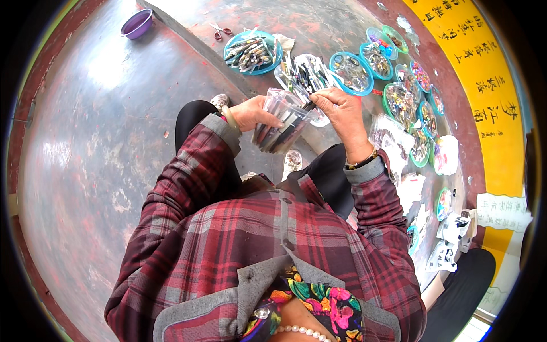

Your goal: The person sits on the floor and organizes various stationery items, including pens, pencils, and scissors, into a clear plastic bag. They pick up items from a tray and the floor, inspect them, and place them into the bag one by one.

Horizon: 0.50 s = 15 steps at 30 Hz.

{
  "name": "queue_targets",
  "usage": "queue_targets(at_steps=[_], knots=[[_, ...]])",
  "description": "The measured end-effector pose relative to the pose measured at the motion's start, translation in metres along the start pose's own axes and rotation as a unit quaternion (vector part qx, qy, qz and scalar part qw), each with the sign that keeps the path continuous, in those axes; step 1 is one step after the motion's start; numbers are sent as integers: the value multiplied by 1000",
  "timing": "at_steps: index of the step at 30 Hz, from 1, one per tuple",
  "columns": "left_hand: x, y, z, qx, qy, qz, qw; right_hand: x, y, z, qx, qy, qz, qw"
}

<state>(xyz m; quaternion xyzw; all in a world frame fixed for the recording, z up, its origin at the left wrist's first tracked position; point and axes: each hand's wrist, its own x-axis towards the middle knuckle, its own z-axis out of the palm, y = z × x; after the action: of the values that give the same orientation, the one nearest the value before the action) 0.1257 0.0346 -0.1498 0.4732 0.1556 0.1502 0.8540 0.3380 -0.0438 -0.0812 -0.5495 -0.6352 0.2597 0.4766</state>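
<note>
My left hand (254,113) is closed around the side of a clear plastic bag (279,126), which holds several slim, dark, pen-like sticks. At the bag's open mouth, my right hand (342,112) pinches the end of a dark pen-like stick (309,106). Part of that stick is hidden by the fingers and the bag. Just beyond both hands, a white tray (319,118) bears a heap of black, white and silver pen-like sticks (305,73). A blue basin (277,56) with more such sticks stands to its left.
Red-handled scissors (221,32) lie on the floor near the blue basin. Several round baskets of small parts, such as a blue basket (350,74), stand to the right. White plastic bags (446,155) lie beside them. Far left is a purple bowl (137,25).
</note>
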Motion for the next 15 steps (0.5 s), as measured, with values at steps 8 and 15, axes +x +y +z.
queue_targets(at_steps=[8, 15], knots=[[-2, 2, 0, 25, 13, 7, 1000, 2, -22, -5, -72, -6, 131, 989], [0, 0, -2, 5, 30, 9, 999, -2, -5, 10, -153, -23, -27, 988]])
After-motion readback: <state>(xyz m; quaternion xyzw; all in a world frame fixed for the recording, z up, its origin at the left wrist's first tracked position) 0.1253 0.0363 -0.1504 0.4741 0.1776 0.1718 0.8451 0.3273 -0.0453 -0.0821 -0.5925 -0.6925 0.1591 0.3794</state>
